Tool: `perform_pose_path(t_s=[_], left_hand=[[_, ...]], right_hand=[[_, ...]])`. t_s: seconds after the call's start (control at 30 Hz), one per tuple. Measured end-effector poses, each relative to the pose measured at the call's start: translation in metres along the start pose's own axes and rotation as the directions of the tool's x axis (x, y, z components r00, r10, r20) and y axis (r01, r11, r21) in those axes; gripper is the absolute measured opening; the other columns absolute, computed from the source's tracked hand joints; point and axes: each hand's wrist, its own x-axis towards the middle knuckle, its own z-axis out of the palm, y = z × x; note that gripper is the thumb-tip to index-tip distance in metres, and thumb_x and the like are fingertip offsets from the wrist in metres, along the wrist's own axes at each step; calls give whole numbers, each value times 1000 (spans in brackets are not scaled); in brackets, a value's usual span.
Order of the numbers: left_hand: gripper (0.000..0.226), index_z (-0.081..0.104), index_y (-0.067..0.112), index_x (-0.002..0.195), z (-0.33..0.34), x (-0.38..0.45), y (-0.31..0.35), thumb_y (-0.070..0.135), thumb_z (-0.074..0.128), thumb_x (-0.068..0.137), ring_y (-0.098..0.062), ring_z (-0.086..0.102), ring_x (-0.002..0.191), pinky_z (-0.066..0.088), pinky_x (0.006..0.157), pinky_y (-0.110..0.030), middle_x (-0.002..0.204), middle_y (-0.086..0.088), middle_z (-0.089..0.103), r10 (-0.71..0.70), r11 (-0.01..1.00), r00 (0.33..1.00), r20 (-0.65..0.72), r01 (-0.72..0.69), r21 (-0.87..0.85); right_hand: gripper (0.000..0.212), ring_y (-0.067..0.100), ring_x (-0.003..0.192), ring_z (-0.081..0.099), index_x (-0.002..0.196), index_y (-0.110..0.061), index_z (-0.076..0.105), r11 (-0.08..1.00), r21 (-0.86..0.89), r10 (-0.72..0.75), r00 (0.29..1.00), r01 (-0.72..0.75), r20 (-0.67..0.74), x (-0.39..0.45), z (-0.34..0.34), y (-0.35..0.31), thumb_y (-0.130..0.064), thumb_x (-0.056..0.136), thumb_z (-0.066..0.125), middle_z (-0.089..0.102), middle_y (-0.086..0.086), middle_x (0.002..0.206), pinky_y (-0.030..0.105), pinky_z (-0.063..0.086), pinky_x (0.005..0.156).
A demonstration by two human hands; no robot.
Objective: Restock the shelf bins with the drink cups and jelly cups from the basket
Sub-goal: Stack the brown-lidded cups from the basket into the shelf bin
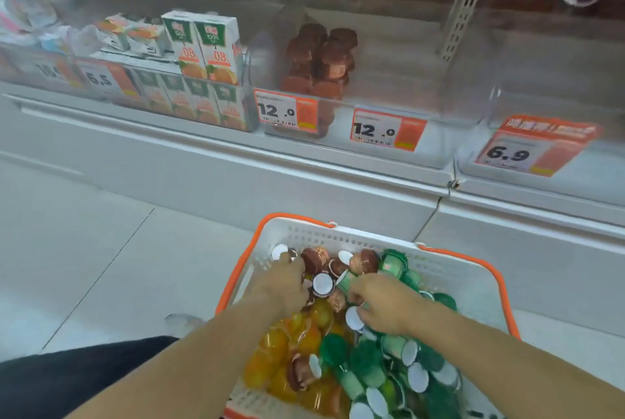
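Observation:
A white basket with an orange rim (341,236) stands on the floor below me, filled with brown drink cups (316,259), green drink cups (395,264) and orange jelly cups (304,337). My left hand (280,283) reaches into the basket's far left part, fingers curled round brown cups. My right hand (382,303) grips green cups near the middle of the basket. On the shelf, a clear bin (297,127) holds stacked brown cups (321,63).
Orange juice cartons (203,46) fill the bin to the left. Clear bins (422,80) to the right carry price tags reading 12.0 (385,131) and 6.9 (527,151). A perforated shelf upright (460,16) stands behind. The grey shelf base (236,181) runs above the tiled floor.

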Motion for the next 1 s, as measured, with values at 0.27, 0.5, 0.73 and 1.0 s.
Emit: perform_pose_path(t_s=[0.27,0.5,0.73,1.0], left_hand=[[65,16,34,154,50,6,-9,31,52,99,-23,9,151,2,120,-44,163,7,16,-7,997,972,-236,24,69],[58,48,30,131,53,10,-19,40,75,81,-17,65,103,56,89,-32,116,8,67,-256,898,908,-330,97,-429],[30,66,13,103,18,9,-15,30,42,100,-21,63,80,52,63,-25,89,-5,68,-396,391,917,-51,118,-913],[44,63,10,87,-30,-3,-12,40,31,90,-21,39,40,18,40,-18,73,-11,62,-288,-173,949,127,79,-982]], right_hand=[[20,22,101,52,103,-16,65,999,41,-30,995,34,-95,13,35,-25,-18,90,50,60,4,103,36,44,86],[53,28,129,41,143,-14,42,967,-244,20,982,-67,-189,38,15,-9,-20,92,55,46,11,138,40,31,114],[60,26,131,38,138,-20,44,928,-359,71,993,-99,-89,53,14,22,-12,83,66,47,6,137,41,35,113],[66,28,128,37,141,-21,44,909,-415,10,999,-29,-48,44,3,26,-14,82,71,44,10,135,39,36,106]])
